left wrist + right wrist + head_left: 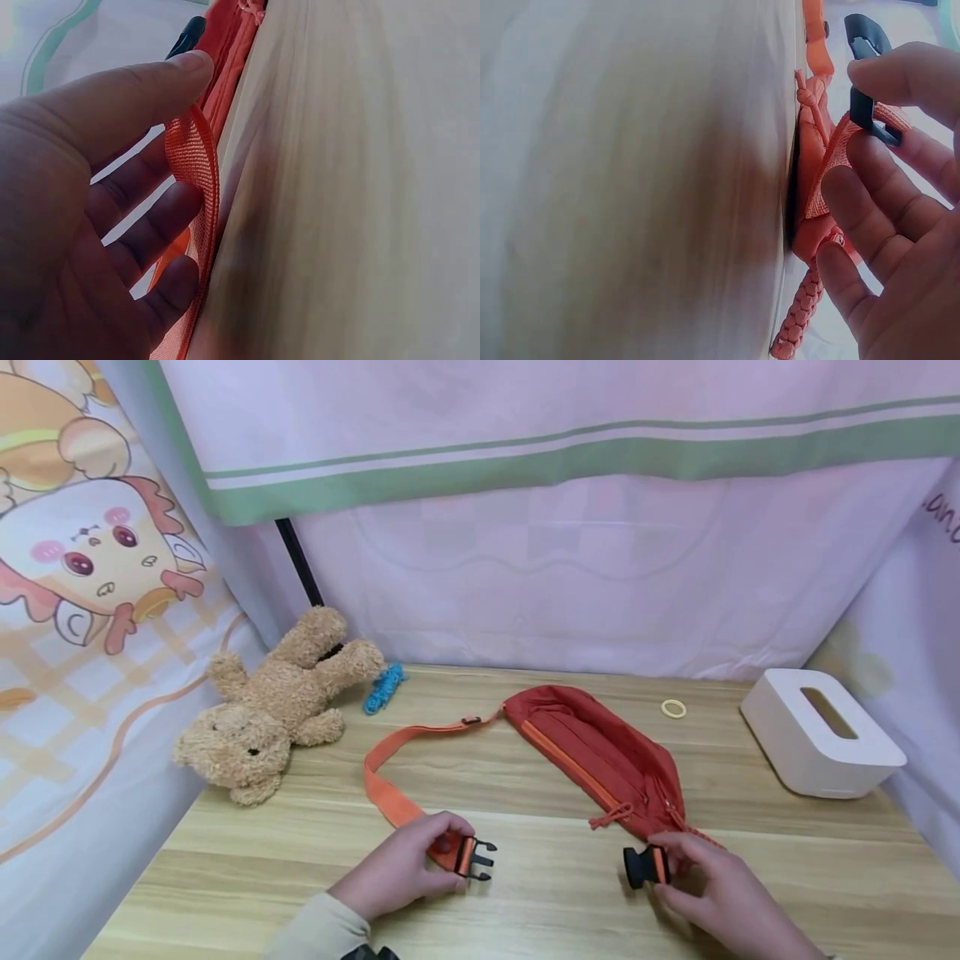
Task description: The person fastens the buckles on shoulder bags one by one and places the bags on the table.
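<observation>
A red waist bag [592, 752] lies on the wooden table, its orange strap [386, 781] looping out to the left. My left hand [416, 864] pinches the strap end at the black pronged buckle half [476, 858], prongs pointing right. Across a gap, my right hand [712, 881] pinches the black socket half [641, 867] of the buckle, its opening facing left. The two halves are apart. In the left wrist view the orange webbing [193, 157] runs down past the fingers. A braided cord [802, 311] hangs by the bag's end in the right wrist view.
A brown teddy bear [277, 693] lies at the left, beside a blue bundle of cord [384, 688]. Behind the bag at right is a pale yellow ring [673, 702]. A white tissue box [825, 735] stands at the far right. Curtains [525, 593] border the table.
</observation>
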`<action>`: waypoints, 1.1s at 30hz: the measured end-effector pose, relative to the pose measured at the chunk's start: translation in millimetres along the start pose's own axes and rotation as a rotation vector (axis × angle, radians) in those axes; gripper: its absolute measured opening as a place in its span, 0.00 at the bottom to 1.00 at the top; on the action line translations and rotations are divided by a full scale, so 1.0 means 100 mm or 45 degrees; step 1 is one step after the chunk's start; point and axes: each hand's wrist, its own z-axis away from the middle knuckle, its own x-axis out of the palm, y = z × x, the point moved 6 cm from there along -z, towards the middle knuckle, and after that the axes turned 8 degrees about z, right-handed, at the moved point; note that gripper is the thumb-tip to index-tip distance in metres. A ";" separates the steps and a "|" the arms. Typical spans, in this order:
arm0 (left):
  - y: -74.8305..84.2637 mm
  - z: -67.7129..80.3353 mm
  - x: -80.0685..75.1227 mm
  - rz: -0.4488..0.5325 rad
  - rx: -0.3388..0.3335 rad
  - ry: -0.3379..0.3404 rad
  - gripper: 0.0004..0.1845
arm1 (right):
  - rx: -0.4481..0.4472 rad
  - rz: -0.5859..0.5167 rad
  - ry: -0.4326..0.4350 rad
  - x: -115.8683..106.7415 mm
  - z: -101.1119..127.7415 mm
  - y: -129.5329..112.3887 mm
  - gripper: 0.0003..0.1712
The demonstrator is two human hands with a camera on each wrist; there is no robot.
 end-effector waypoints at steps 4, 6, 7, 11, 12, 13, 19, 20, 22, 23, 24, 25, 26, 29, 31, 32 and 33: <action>0.00 -0.02 0.01 0.007 -0.009 0.003 0.25 | -0.010 -0.025 0.002 0.01 0.00 -0.01 0.29; 0.00 -0.03 0.02 0.007 -0.010 0.004 0.25 | -0.021 -0.049 0.000 0.02 0.00 -0.02 0.29; 0.00 -0.03 0.02 0.005 -0.010 0.005 0.25 | -0.024 -0.061 -0.003 0.03 0.00 -0.03 0.29; -0.01 -0.05 0.03 -0.005 -0.019 0.013 0.25 | 0.007 -0.085 -0.019 0.04 -0.02 -0.07 0.30; -0.02 -0.05 0.03 -0.007 -0.021 0.016 0.25 | 0.012 -0.087 -0.022 0.04 -0.03 -0.08 0.30; -0.02 -0.05 0.03 -0.008 -0.025 0.018 0.25 | 0.011 -0.084 -0.022 0.05 -0.03 -0.09 0.30; -0.02 -0.07 0.05 -0.009 -0.026 0.028 0.25 | -0.114 -0.083 0.033 0.07 -0.02 -0.15 0.29; -0.02 -0.07 0.05 -0.009 -0.027 0.030 0.25 | -0.135 -0.085 0.043 0.07 -0.02 -0.16 0.29; -0.02 -0.08 0.05 -0.008 -0.023 0.032 0.25 | -0.170 -0.088 0.058 0.07 -0.02 -0.18 0.28; -0.02 -0.08 0.05 -0.008 -0.021 0.034 0.25 | -0.177 -0.089 0.062 0.07 -0.02 -0.18 0.28; -0.02 -0.08 0.06 -0.007 -0.022 0.033 0.25 | -0.180 -0.092 0.062 0.08 -0.02 -0.19 0.28; -0.02 -0.08 0.06 -0.006 -0.021 0.034 0.25 | -0.181 -0.095 0.064 0.08 -0.02 -0.19 0.28; -0.02 -0.08 0.06 -0.007 -0.022 0.035 0.25 | -0.182 -0.097 0.067 0.08 -0.02 -0.20 0.28; -0.02 -0.09 0.07 -0.010 -0.029 0.033 0.25 | -0.188 -0.100 0.071 0.08 -0.02 -0.21 0.28; -0.02 -0.09 0.07 -0.010 -0.040 0.031 0.25 | -0.196 -0.103 0.076 0.08 -0.02 -0.23 0.28; -0.03 -0.09 0.07 -0.009 -0.047 0.028 0.25 | -0.199 -0.106 0.077 0.08 -0.02 -0.23 0.28; -0.02 -0.10 0.07 -0.006 -0.052 0.027 0.25 | -0.202 -0.108 0.079 0.08 -0.02 -0.24 0.28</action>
